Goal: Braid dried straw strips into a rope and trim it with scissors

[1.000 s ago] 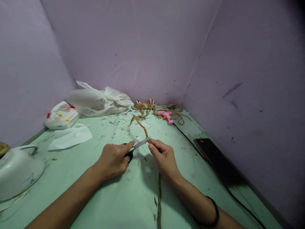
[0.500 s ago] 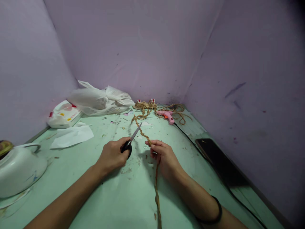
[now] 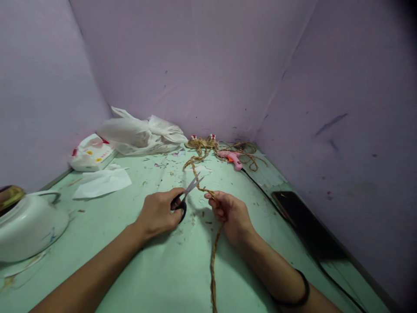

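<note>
My left hand (image 3: 162,213) is closed on the black handles of a pair of scissors (image 3: 190,189). The blades are parted and point up and to the right, with their tips beside the twisted brown rope. My right hand (image 3: 232,215) pinches this rope (image 3: 213,269) between thumb and fingers. From the pinch, one part of the rope runs back past the blades toward a heap of rope, and the other hangs down to the near edge of the view. A dark band circles my right forearm.
At the back lie a rope heap (image 3: 202,143), a white plastic bag (image 3: 140,134) and a pink glue gun (image 3: 233,158) with a black cord. A phone (image 3: 304,221) is on the right. On the left are a tissue pack (image 3: 93,154), white paper (image 3: 102,182) and a white bowl (image 3: 32,226).
The scissors have opened, their blades now spread apart near the rope. The whole view has shifted slightly, so most things appear a little further right.
</note>
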`<state>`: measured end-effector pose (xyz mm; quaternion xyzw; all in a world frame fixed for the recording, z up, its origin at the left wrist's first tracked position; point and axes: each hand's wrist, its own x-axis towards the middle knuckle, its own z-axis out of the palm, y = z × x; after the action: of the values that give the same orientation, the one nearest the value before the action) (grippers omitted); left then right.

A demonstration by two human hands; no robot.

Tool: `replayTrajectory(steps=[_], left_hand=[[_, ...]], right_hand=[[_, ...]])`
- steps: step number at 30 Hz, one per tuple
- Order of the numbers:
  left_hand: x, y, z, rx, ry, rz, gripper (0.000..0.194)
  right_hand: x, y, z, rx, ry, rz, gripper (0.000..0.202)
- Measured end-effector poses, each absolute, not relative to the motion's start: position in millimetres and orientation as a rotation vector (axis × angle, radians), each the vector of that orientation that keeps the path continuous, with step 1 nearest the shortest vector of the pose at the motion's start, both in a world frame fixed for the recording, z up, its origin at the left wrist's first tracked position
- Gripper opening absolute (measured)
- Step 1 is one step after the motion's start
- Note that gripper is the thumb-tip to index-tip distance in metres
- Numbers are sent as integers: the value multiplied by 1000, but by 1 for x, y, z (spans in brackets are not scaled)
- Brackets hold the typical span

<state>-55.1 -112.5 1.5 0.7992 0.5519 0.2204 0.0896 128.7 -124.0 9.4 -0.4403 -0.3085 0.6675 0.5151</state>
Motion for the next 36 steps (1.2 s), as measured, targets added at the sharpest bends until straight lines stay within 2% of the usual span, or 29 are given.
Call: replayTrajectory(steps=[3,6,11,16,21,36], left_hand=[[-55,-113,0,2378,1648,667,41],[-55,-113,0,2391,1647,676,43],[-55,-115,1,2579,1623,547,49],[-53,-119,2,2696,1657,378,53],[-54,-118,5,2626,1600,353,54],[-58,-115,16,2604,1586,226,57]], right_hand=[[131,-123,10,-1105,-754,1647,34],[131,-123,8,-1125,-819,1606,36],[128,-123,4,-1171,-880,1430,34],[128,-123,-2,-1243,-1081,1132,20],[129,-121,-5,-1248,-1160,968,21],[129,-120,-6,-1228,-1074,1042,24]])
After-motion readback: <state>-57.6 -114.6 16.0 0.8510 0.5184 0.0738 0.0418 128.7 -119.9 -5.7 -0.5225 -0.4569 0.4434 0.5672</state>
